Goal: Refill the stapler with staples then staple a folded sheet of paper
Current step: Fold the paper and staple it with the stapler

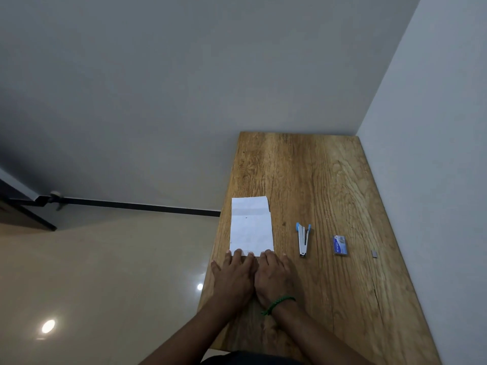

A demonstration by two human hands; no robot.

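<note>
Pressing flat on the paper's (pixel 251 227) near edge, left hand (pixel 234 275) and right hand (pixel 272 275) lie open, gripping nothing; stapler (pixel 303 240), seemingly open, and staple box (pixel 340 245) lie right on the bench (pixel 342 180).

A plain, sparsely furnished room, likely a home or small office corner. A wood-grain table (pixel 329 180) fills the lower right of the frame, pushed into a corner where two bare pale grey walls (pixel 184 75) meet. To the left, a glossy beige tiled floor (pixel 105 272) reflects round ceiling lights, edged by a dark skirting strip (pixel 137 206) along the wall base. At the far left edge, part of a dark door frame (pixel 23 206) shows. Desk stationery lies on the table: a stapler (pixel 303 239) and a small staple box (pixel 340 245)
</note>
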